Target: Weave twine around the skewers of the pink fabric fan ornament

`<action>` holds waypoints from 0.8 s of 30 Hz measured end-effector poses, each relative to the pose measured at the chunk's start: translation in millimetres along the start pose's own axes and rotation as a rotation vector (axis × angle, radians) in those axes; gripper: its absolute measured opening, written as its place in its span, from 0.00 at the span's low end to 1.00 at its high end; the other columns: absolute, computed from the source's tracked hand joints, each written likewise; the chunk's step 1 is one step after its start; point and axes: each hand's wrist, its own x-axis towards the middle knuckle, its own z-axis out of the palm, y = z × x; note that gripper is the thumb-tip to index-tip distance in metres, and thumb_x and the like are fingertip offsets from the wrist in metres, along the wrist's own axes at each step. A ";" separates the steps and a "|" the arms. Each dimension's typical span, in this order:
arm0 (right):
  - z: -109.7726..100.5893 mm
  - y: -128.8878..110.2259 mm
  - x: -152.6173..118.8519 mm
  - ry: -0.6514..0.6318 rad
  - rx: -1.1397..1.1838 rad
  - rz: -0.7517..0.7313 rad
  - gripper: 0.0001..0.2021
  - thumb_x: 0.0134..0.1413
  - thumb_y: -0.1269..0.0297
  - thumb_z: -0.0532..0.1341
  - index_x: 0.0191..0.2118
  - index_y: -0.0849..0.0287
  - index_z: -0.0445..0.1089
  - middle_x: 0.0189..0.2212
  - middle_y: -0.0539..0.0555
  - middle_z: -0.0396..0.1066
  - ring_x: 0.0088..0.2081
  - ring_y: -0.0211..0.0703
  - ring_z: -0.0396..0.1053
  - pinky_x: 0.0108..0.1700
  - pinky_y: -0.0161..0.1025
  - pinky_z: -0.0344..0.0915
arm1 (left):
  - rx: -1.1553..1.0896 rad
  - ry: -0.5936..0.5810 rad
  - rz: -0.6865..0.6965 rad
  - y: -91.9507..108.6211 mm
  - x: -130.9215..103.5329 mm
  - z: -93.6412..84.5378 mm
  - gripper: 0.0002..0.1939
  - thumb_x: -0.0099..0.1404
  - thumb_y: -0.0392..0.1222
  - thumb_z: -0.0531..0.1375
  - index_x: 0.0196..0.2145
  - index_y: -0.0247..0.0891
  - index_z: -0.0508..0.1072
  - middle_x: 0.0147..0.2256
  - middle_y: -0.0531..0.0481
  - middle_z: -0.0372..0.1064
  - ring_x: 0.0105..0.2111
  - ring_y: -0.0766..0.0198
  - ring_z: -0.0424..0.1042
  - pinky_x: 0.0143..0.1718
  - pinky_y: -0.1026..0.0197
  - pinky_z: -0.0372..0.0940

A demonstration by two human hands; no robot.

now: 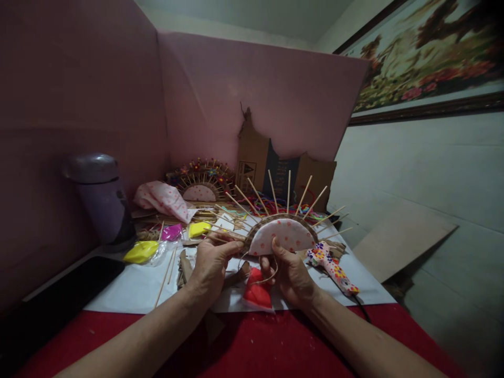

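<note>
A half-round craft piece (283,236), covered in white cloth with reddish dots, is held up near the middle. Thin wooden sticks fan out from its curved edge, which is wrapped in brown cord. My left hand (212,262) pinches the left end of the piece near the lowest sticks. My right hand (289,270) grips its bottom edge, thumb on the cloth front and fingers behind. A loose length of thin cord (270,280) hangs in a loop between the hands. Below it, a red packet (258,291) lies on the white sheet.
A purple bottle (104,205) and a black flat object (74,286) are at the left. Yellow packets (140,252) and dotted cloth (163,200) lie behind my left hand. A finished-looking fan piece (199,192) and cardboard (252,157) stand behind. A flowered glue gun (334,266) lies right.
</note>
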 end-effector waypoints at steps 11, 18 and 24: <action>-0.9 -1.2 1.2 0.032 0.032 0.020 0.17 0.47 0.52 0.64 0.30 0.65 0.71 0.15 0.49 0.67 0.15 0.31 0.59 0.13 0.27 0.52 | -0.014 0.003 -0.017 -4.1 -1.3 -0.1 0.14 0.41 0.30 0.66 0.25 0.37 0.66 0.23 0.55 0.68 0.22 0.69 0.66 0.25 0.64 0.63; 0.2 -1.8 1.0 0.016 0.076 0.020 0.16 0.44 0.53 0.66 0.29 0.64 0.70 0.15 0.49 0.67 0.14 0.31 0.58 0.13 0.27 0.52 | -0.029 -0.045 -0.052 -2.3 -4.5 0.5 0.14 0.42 0.33 0.68 0.26 0.38 0.66 0.24 0.53 0.68 0.24 0.66 0.68 0.23 0.63 0.63; -2.4 -1.5 2.6 0.036 0.109 0.014 0.14 0.46 0.54 0.65 0.29 0.61 0.68 0.15 0.48 0.67 0.16 0.32 0.61 0.14 0.26 0.52 | -0.059 -0.061 -0.028 -2.4 -4.7 -0.3 0.13 0.44 0.34 0.68 0.28 0.37 0.68 0.25 0.53 0.69 0.24 0.67 0.68 0.25 0.63 0.63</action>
